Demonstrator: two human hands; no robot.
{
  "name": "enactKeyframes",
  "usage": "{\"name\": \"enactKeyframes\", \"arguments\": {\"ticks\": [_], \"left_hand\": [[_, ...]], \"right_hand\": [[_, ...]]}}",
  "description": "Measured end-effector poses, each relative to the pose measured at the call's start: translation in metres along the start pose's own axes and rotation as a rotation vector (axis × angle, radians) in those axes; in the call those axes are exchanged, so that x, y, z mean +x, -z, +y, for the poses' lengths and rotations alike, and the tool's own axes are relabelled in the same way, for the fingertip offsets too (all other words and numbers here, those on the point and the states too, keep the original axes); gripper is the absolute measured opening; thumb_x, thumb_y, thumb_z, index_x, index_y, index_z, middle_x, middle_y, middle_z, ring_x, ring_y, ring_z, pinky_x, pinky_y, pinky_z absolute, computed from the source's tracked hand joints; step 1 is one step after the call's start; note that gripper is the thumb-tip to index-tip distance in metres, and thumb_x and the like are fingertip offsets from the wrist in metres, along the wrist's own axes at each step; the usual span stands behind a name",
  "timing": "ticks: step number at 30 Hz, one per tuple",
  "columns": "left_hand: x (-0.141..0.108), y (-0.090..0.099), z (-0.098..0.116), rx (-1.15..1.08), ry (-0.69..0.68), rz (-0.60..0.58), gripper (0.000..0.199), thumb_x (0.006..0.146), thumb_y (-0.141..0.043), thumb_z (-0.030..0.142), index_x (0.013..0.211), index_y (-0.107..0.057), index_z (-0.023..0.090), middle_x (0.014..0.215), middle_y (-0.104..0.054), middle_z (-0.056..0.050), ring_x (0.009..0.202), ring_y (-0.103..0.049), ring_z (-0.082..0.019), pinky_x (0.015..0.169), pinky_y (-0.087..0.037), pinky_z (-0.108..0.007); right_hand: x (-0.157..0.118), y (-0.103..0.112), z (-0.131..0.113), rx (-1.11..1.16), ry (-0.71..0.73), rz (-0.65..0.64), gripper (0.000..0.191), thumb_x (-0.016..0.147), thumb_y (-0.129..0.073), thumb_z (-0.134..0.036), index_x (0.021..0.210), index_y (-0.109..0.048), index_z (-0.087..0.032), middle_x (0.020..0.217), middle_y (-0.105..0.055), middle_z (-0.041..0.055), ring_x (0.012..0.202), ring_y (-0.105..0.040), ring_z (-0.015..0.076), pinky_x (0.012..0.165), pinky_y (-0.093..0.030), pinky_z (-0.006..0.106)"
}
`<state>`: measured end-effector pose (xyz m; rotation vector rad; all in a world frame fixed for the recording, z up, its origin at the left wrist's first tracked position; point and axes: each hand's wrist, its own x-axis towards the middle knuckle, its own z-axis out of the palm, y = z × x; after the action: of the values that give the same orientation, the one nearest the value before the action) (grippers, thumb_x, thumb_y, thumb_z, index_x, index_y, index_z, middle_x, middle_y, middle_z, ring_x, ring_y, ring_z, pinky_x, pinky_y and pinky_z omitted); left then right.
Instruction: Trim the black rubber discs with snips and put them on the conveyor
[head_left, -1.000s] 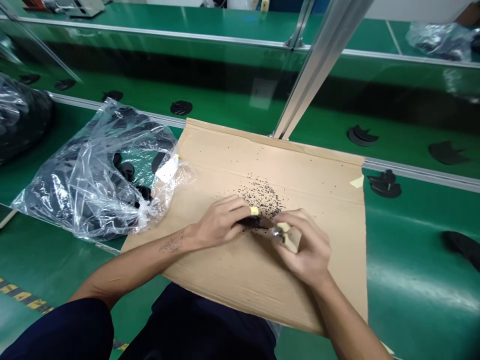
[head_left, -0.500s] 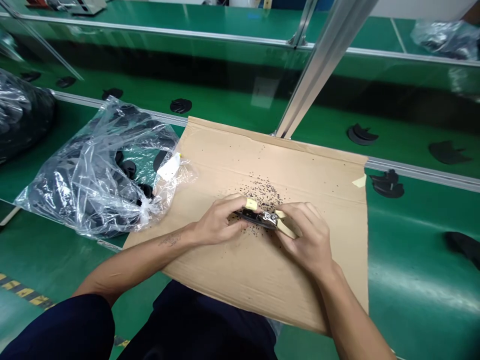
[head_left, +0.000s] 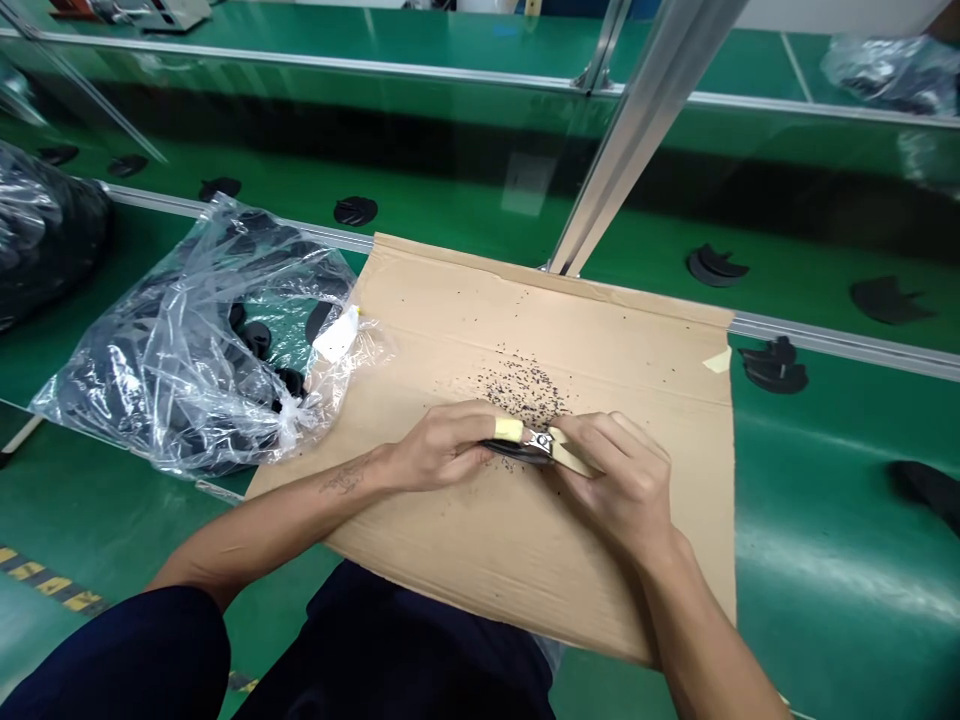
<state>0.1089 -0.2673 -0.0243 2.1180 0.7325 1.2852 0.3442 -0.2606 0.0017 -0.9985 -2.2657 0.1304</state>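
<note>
Over the cardboard sheet, my left hand pinches a dark flat part between thumb and fingers. Yellow tape wraps one of its fingertips. My right hand is closed around the pale handles of small pliers. The metal head of the pliers lies against the right end of the dark part; its jaw tips are partly hidden. Many tiny black bits are scattered on the cardboard just beyond both hands.
A clear plastic bag with black parts lies at the left, another dark bag beyond it. A metal post rises behind the cardboard. Black parts rest on the green bench at the right, others on the moving belt-like strip behind.
My left fingers have shifted slightly right along the dark part, and the taped finger now covers more of it. My right hand has moved a little right and closer in, the pliers' handles appearing closer together.
</note>
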Motion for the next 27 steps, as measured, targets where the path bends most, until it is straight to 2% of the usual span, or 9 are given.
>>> {"name": "enactKeyframes", "arguments": {"ticks": [4,8,15,20,27], "left_hand": [[-0.0025,-0.0007,-0.0024,-0.008,-0.018,-0.030,0.034,0.091,-0.055,0.002,0.118,-0.068,0.016,0.106,-0.074,-0.010,0.099,-0.071,-0.016,0.086,-0.060,-0.027],[-0.0013,-0.0008,-0.0010,-0.002,-0.007,-0.015,0.032,0.092,-0.056,0.005,0.121,-0.067,0.016,0.101,-0.074,-0.009,0.094,-0.071,-0.016,0.082,-0.061,-0.026],[0.0013,-0.0016,0.0037,0.071,0.066,0.015,0.045,0.097,-0.061,0.018,0.141,-0.054,0.015,0.114,-0.076,-0.012,0.102,-0.075,-0.018,0.091,-0.063,-0.030],[-0.0010,-0.0006,0.0022,0.090,0.083,0.018,0.043,0.097,-0.062,0.019,0.139,-0.057,0.013,0.118,-0.075,-0.013,0.107,-0.074,-0.019,0.093,-0.062,-0.030],[0.0008,-0.0002,0.0042,0.053,0.111,-0.024,0.041,0.097,-0.061,0.021,0.137,-0.059,0.016,0.116,-0.075,-0.012,0.102,-0.073,-0.018,0.087,-0.062,-0.031]], "right_hand": [[-0.0012,0.0025,-0.0009,-0.007,0.002,-0.007,0.007,0.094,-0.065,-0.018,0.100,-0.068,-0.020,0.080,-0.073,0.0039,0.070,-0.062,0.0157,0.064,-0.043,0.029],[-0.0015,-0.0001,-0.0011,0.006,-0.015,-0.011,0.006,0.095,-0.062,-0.019,0.097,-0.068,-0.020,0.078,-0.072,0.0037,0.069,-0.063,0.0153,0.065,-0.044,0.029],[-0.0002,-0.0051,0.0051,-0.097,-0.017,0.035,0.013,0.094,-0.061,-0.021,0.106,-0.065,-0.020,0.086,-0.070,0.0069,0.076,-0.058,0.0197,0.067,-0.042,0.032],[-0.0003,-0.0041,0.0068,-0.117,-0.014,0.012,0.015,0.094,-0.060,-0.023,0.109,-0.064,-0.021,0.088,-0.070,0.0068,0.077,-0.056,0.0201,0.068,-0.041,0.033],[-0.0012,-0.0054,0.0086,-0.120,-0.012,-0.019,0.014,0.095,-0.060,-0.025,0.108,-0.065,-0.020,0.089,-0.070,0.0065,0.077,-0.055,0.0198,0.068,-0.041,0.033]]}}
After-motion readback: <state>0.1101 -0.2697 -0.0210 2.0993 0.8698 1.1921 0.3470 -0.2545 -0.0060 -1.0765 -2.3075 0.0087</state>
